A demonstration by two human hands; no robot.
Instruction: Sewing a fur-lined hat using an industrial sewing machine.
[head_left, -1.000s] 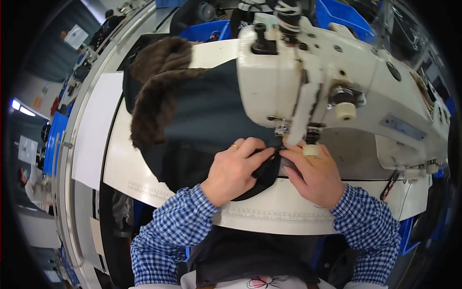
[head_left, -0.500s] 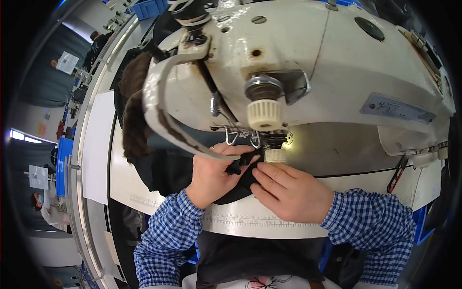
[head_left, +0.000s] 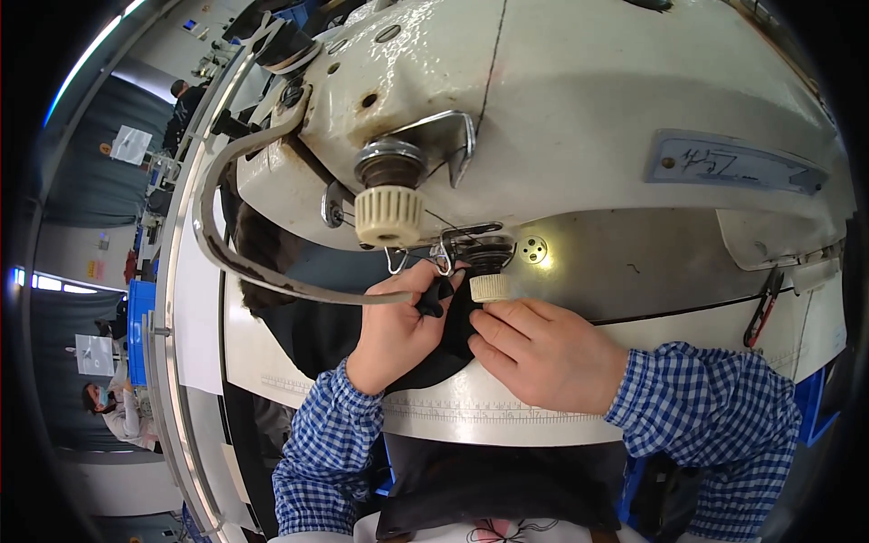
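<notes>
And here's the left hand (head_left: 396,337), fingers pinching a fold of dark cloth (head_left: 312,337), which spreads over the table (head_left: 507,433) toward that hand's nine o'clock, brown fur (head_left: 269,237) up at ten! The right hand (head_left: 552,357) sits at the left's three o'clock, fingertips bent by the cloth's edge; can't tell whether they grip. The white sewing machine (head_left: 588,100) looms at one o'clock, a red-and-black tool (head_left: 765,309) between two and three.
</notes>
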